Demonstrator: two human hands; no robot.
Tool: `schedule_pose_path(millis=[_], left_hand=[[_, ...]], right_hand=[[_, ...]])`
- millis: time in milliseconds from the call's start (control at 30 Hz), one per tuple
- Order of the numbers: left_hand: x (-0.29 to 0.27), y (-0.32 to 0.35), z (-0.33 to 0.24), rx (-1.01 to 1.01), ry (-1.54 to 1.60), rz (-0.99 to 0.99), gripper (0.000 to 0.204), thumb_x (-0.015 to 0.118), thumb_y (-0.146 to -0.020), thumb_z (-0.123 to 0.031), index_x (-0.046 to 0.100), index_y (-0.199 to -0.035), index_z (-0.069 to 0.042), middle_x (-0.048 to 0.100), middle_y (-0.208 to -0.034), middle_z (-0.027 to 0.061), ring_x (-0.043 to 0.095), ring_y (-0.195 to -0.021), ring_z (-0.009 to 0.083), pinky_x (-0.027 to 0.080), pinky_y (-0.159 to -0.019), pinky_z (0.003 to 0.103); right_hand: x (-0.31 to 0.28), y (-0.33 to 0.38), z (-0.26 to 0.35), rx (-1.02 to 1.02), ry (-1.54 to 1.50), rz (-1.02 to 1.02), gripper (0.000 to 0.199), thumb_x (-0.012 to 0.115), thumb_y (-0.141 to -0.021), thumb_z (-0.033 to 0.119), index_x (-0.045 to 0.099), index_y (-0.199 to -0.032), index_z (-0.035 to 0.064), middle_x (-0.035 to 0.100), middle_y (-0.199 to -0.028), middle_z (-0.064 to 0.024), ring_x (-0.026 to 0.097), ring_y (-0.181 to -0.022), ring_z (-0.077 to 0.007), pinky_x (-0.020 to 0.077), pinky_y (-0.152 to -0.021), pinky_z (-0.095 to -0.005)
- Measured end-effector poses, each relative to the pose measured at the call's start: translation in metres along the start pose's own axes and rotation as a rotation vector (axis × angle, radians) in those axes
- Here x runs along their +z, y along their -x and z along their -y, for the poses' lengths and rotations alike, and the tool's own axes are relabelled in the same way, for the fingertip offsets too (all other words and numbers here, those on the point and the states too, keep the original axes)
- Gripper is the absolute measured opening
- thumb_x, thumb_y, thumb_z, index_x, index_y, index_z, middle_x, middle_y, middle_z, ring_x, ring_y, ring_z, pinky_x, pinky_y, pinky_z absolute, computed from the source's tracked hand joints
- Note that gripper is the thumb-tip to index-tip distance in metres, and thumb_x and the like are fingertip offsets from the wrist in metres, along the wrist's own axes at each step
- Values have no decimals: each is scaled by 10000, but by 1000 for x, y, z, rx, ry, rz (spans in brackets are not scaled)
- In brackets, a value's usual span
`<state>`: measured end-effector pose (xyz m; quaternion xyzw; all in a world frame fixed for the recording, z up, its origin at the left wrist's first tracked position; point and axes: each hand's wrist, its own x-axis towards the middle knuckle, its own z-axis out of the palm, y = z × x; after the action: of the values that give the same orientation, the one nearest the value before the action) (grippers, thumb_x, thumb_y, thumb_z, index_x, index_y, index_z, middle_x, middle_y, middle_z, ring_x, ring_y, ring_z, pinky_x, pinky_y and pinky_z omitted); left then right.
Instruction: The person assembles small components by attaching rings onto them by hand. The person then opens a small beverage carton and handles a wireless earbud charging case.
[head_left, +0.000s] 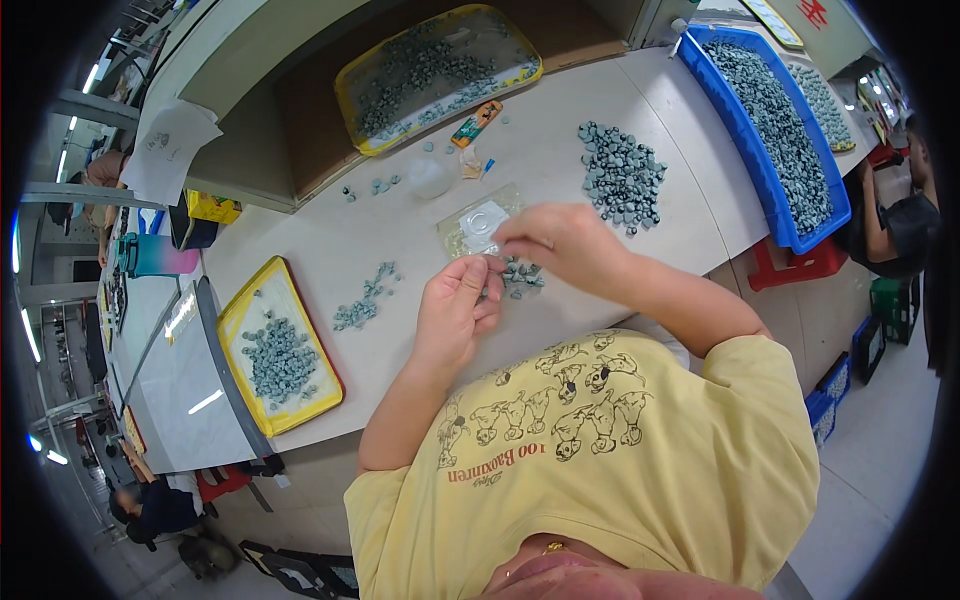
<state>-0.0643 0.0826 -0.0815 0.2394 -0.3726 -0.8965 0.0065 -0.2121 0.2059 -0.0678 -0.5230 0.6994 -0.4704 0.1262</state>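
Note:
My left hand [462,300] is closed in a pinch at the table's near edge, with a small piece at its fingertips too hidden to name. Just above it, my right hand [572,245] is bent over with thumb and fingers pressed together; what they hold, if anything, does not show. Under and beside my fingers lies a small heap of grey-green pieces [522,278]. Beyond them is a clear plastic sheet [458,236] with a round whitish disc [484,217] on it. A larger pile of dark-and-green pieces [622,180] spreads to the right.
Yellow-rimmed trays of pieces stand at the left [222,322] and back [352,130]. A full blue crate [778,205] sits at the right edge. A translucent ball [430,178], an orange-green packet [476,124] and loose pieces [365,298] lie on the table. Other people sit nearby.

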Motion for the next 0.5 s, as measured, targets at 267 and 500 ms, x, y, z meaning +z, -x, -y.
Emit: schedule_pose_path(millis=[267,500], left_hand=[[4,0,0,46,-125,-45,238,481,-953,-215,576,-990,0,505,-718,2,320,-495,34,258,-426,188],[-6,-1,-2,18,-168,-120,235,518,-937,-217,586,-956,7,506,-715,-4,341,-508,33,263,-432,191]], right_hand=[[13,8,-4,-169,-8,-37,190,679,-736,49,670,-926,51,620,-878,-66,608,-740,-222,506,-634,-291],[16,6,1,-310,218,14,261,678,-711,23,639,-969,18,625,-891,-86,609,-744,-231,522,-670,-315]])
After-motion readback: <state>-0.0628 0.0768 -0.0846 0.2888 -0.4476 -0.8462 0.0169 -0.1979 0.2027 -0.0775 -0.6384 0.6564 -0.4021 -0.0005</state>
